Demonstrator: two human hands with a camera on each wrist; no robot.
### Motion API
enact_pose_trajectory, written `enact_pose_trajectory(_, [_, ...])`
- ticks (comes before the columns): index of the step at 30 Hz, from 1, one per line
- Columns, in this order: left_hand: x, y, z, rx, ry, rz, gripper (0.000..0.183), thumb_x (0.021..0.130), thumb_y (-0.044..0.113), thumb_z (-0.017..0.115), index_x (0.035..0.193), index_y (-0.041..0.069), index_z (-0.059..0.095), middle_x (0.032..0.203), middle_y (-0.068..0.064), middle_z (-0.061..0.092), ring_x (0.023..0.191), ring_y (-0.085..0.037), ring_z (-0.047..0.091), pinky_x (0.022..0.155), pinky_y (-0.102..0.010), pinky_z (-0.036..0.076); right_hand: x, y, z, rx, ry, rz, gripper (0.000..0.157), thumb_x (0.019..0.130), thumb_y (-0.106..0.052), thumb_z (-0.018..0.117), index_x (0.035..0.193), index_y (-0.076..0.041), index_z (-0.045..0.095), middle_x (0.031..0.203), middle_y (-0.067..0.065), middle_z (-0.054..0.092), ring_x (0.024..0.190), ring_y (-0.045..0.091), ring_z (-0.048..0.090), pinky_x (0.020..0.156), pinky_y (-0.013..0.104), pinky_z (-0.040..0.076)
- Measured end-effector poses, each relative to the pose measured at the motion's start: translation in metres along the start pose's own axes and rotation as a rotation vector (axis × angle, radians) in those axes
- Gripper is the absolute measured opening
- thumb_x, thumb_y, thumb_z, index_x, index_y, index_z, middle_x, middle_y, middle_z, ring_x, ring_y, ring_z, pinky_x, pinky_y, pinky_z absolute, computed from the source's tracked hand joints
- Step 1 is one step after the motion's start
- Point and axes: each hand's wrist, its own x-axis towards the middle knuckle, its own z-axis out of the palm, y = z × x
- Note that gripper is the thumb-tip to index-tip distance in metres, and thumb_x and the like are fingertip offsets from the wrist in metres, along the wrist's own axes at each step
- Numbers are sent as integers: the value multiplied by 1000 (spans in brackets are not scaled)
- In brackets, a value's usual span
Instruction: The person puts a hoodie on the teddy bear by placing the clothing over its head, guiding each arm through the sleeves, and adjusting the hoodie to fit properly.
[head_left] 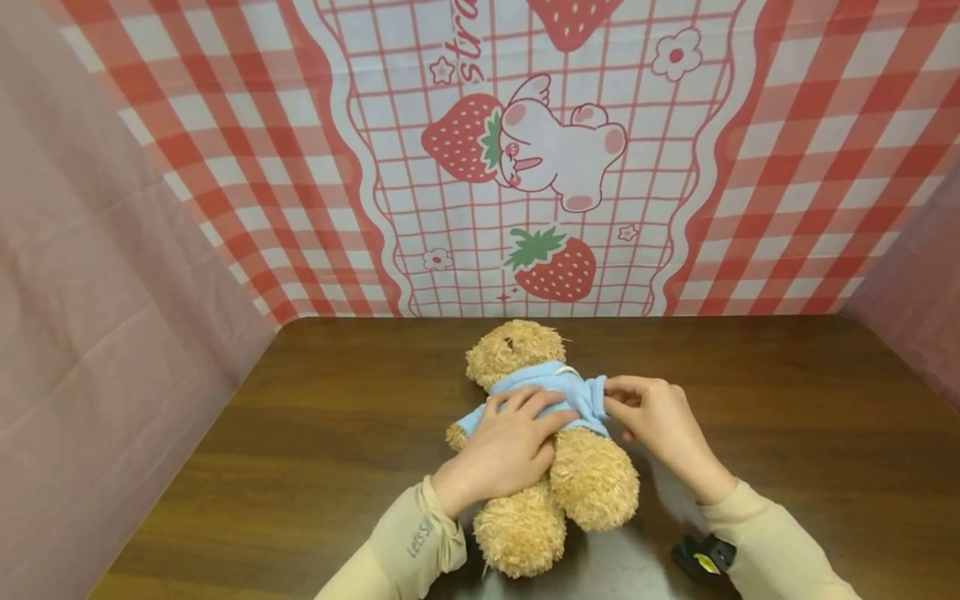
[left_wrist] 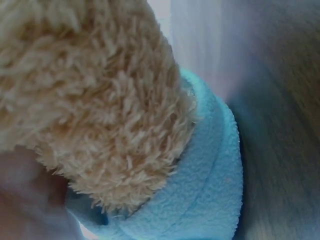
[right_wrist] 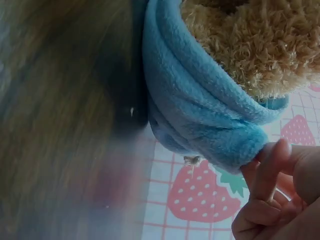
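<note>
A tan, curly-furred teddy bear (head_left: 596, 479) lies on its back on the table, head toward the far edge. It wears a light blue fleece shirt (head_left: 551, 383). My left hand (head_left: 513, 437) rests on the bear's belly with fingers spread over the shirt. At the bear's side, my right hand (head_left: 663, 421) pinches the cuff of the shirt's sleeve between thumb and fingers. In the right wrist view the right hand (right_wrist: 280, 185) grips the blue sleeve (right_wrist: 240, 145); no paw shows out of it. The left wrist view shows fur and the shirt's hem (left_wrist: 210, 150) up close.
The dark brown wooden table (head_left: 322, 433) extends to both sides. A red-and-white checked strawberry cloth (head_left: 525, 250) hangs behind it, with pink curtains (head_left: 112, 333) at the sides. A black strapped device (head_left: 705, 557) sits at the right wrist.
</note>
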Motion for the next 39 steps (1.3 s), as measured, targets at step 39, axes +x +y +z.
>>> enact_pose_trajectory(39, [1, -5, -14, -37, 37, 93, 35, 94, 11, 43, 123, 26, 56, 117, 8, 55, 115, -15, 44, 97, -41, 35, 13, 20, -8, 361, -238, 10, 19, 90, -5, 52, 103, 8, 57, 70, 2, 55, 53, 2, 43, 48, 22, 39])
